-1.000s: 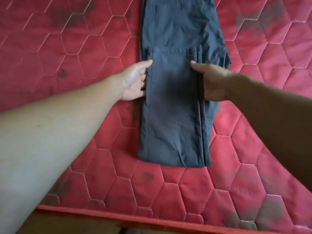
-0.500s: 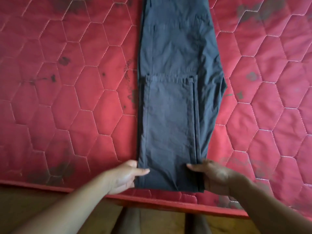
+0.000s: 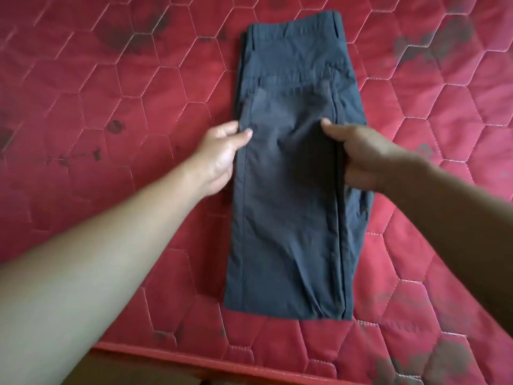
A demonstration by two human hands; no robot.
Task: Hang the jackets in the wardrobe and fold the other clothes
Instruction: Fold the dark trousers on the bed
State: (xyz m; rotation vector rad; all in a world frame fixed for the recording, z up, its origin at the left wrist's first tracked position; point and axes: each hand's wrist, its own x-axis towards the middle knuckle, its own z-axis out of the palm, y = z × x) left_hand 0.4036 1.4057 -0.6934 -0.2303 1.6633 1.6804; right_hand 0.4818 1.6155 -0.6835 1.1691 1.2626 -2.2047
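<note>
Dark grey-blue trousers lie folded lengthwise on the red quilted mattress, the legs doubled back up toward the waistband at the far end. My left hand pinches the left edge about halfway up, thumb on top of the cloth. On the right edge my right hand holds the stacked layers, thumb lying over the fabric and fingers curled at the side. The near fold sits a little way in from the mattress edge.
The mattress has dark stains and a red piped front edge. Below that edge a strip of brown floor shows. No jacket, hanger or wardrobe is in view.
Both hands have left the near fold of the trousers and moved up to the middle of their sides. The view has shifted, so the waistband now shows at the top.
</note>
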